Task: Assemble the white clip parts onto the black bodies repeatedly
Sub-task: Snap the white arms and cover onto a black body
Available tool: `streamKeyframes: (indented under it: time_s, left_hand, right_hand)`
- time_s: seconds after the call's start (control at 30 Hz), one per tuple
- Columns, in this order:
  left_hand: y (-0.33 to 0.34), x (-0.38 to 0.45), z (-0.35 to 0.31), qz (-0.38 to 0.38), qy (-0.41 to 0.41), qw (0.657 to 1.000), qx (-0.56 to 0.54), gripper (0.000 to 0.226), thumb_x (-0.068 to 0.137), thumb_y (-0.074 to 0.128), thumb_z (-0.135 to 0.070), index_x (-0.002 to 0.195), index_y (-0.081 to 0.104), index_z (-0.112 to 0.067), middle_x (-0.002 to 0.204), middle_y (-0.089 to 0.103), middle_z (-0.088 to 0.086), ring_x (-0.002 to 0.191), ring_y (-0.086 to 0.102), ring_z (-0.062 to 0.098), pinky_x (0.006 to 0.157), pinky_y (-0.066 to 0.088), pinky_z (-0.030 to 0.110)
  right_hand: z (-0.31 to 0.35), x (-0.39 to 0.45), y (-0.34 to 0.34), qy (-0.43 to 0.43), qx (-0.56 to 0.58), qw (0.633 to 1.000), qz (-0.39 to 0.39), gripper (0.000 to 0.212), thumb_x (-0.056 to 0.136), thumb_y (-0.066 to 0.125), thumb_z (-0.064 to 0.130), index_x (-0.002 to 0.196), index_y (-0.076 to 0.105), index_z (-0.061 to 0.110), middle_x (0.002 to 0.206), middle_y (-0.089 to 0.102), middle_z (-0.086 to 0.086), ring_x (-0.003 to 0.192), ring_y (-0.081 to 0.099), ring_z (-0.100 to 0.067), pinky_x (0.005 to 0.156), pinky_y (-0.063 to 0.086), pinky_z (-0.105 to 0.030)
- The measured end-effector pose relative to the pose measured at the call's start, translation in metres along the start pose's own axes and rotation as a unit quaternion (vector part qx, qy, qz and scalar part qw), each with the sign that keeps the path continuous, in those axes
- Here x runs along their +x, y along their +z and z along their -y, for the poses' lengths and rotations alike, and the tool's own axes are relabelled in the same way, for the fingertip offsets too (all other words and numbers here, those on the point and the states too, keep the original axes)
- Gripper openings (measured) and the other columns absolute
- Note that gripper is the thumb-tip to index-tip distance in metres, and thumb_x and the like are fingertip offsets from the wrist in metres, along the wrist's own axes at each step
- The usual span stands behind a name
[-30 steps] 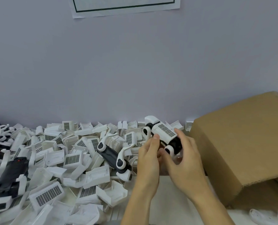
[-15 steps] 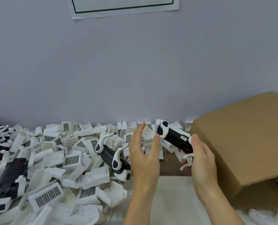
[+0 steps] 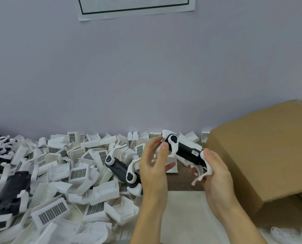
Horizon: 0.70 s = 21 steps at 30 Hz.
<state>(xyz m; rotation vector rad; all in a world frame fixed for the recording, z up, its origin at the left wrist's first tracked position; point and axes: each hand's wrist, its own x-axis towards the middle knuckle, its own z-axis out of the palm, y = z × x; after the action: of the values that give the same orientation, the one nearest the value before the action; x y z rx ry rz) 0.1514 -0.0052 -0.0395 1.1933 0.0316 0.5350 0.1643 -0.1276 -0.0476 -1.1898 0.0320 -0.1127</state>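
- Right hand grips the lower end of a black body, fingers curled round it; a white clip part at that end sticks out between the fingers
- The body is held in the air, tilted, upper end toward the wall; a second white clip part sits on that upper end
- Left hand stands just beside the upper end, fingers straight and loosely spread, holding nothing; whether the fingertips touch the clip I cannot tell
- Left of the hands: a dense heap of white parts, many with gridded faces, covers the table up to the wall
- One finished unit, black with white clips at both ends, lies on the heap just beside the left hand
- More black pieces lie at the far left edge
- Cardboard box stands close on the right, just beside the right hand
- Paper sheet hangs on the wall above
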Motion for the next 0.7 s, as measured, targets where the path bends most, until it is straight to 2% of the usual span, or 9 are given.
streamKeyframes:
  time_s: [0.07, 0.13, 0.23, 0.3, 0.4, 0.47, 0.57, 0.63, 0.7]
  left_hand:
    - [-0.0015, 0.0014, -0.0001, -0.015, -0.021, 1.0, -0.013, 0.028, 0.081, 0.071, -0.041, 0.106, 0.071, -0.028, 0.096, 0.073, -0.014, 0.088, 0.069, 0.002, 0.075, 0.06, 0.032]
    - [-0.0026, 0.0029, -0.0005, -0.031, -0.051, 0.997, -0.042, 0.03, 0.081, 0.079, -0.038, 0.108, 0.071, -0.027, 0.091, 0.074, -0.01, 0.085, 0.07, 0.006, 0.082, 0.059, 0.039]
    - [-0.0046, 0.006, 0.0004, -0.03, -0.096, 0.991, -0.092, 0.027, 0.082, 0.08, -0.028, 0.108, 0.077, -0.026, 0.097, 0.076, 0.003, 0.084, 0.072, 0.015, 0.072, 0.058, 0.034]
    - [-0.0047, 0.0062, 0.0006, -0.01, -0.105, 0.99, -0.09, 0.026, 0.077, 0.079, -0.025, 0.103, 0.08, -0.024, 0.104, 0.077, 0.007, 0.089, 0.073, 0.017, 0.076, 0.059, 0.035]
    - [-0.0046, 0.0061, -0.0013, 0.027, -0.103, 0.99, -0.091, 0.033, 0.069, 0.086, -0.02, 0.102, 0.081, -0.018, 0.107, 0.077, 0.011, 0.099, 0.074, 0.024, 0.09, 0.057, 0.041]
    - [-0.0055, 0.0065, -0.0021, 0.046, -0.093, 0.99, -0.093, 0.03, 0.069, 0.088, -0.015, 0.098, 0.082, -0.016, 0.101, 0.078, 0.011, 0.095, 0.075, 0.023, 0.086, 0.058, 0.037]
    - [-0.0055, 0.0061, -0.0015, 0.064, -0.08, 0.991, -0.092, 0.027, 0.066, 0.082, -0.021, 0.093, 0.083, -0.018, 0.095, 0.079, 0.009, 0.09, 0.076, 0.019, 0.081, 0.059, 0.03]
    - [-0.0047, 0.0056, -0.002, 0.071, -0.079, 0.99, -0.09, 0.025, 0.067, 0.082, -0.02, 0.092, 0.083, -0.019, 0.093, 0.079, 0.008, 0.087, 0.076, 0.019, 0.077, 0.059, 0.028]
    - [-0.0045, 0.0055, -0.0023, 0.069, -0.079, 0.991, -0.082, 0.025, 0.069, 0.087, -0.016, 0.093, 0.083, -0.019, 0.093, 0.079, 0.009, 0.089, 0.075, 0.02, 0.079, 0.059, 0.031]
  right_hand:
    - [0.0012, -0.0011, 0.0003, -0.011, 0.027, 1.0, 0.005, 0.021, 0.1, 0.05, 0.019, 0.106, 0.067, 0.009, 0.102, 0.072, -0.01, 0.083, 0.062, -0.025, 0.056, 0.047, -0.033]
    - [0.0029, -0.0023, -0.001, -0.021, 0.044, 0.999, 0.008, 0.02, 0.094, 0.051, 0.016, 0.105, 0.068, 0.012, 0.099, 0.073, -0.007, 0.084, 0.063, -0.024, 0.057, 0.044, -0.031]
    - [0.003, -0.0027, -0.0033, -0.032, 0.063, 0.997, -0.006, 0.032, 0.083, 0.047, 0.019, 0.105, 0.07, 0.014, 0.104, 0.073, -0.012, 0.088, 0.062, -0.026, 0.067, 0.041, -0.038]
    - [0.0023, -0.0023, -0.0042, -0.029, 0.08, 0.996, -0.021, 0.031, 0.092, 0.04, 0.014, 0.106, 0.068, 0.012, 0.105, 0.072, -0.015, 0.089, 0.062, -0.027, 0.07, 0.04, -0.04]
    - [0.0035, -0.0016, -0.0037, 0.019, 0.108, 0.994, -0.031, 0.033, 0.097, 0.039, 0.016, 0.109, 0.068, 0.007, 0.098, 0.073, -0.016, 0.085, 0.064, -0.029, 0.066, 0.042, -0.037]
    - [0.0047, -0.0014, -0.0031, 0.07, 0.127, 0.989, -0.012, 0.032, 0.095, 0.042, 0.017, 0.107, 0.067, 0.001, 0.091, 0.069, -0.019, 0.087, 0.062, -0.035, 0.06, 0.05, -0.036]
    - [0.0045, -0.0006, -0.0031, 0.118, 0.142, 0.983, 0.006, 0.032, 0.093, 0.04, 0.017, 0.099, 0.066, -0.001, 0.083, 0.063, -0.02, 0.084, 0.057, -0.037, 0.057, 0.056, -0.038]
    - [0.0036, -0.0003, -0.0039, 0.122, 0.146, 0.982, 0.003, 0.033, 0.094, 0.039, 0.017, 0.099, 0.066, -0.002, 0.077, 0.061, -0.019, 0.078, 0.055, -0.036, 0.052, 0.055, -0.035]
    - [0.003, 0.0, -0.0051, 0.11, 0.151, 0.982, -0.001, 0.035, 0.095, 0.039, 0.017, 0.107, 0.065, -0.003, 0.083, 0.061, -0.02, 0.078, 0.054, -0.035, 0.046, 0.05, -0.031]
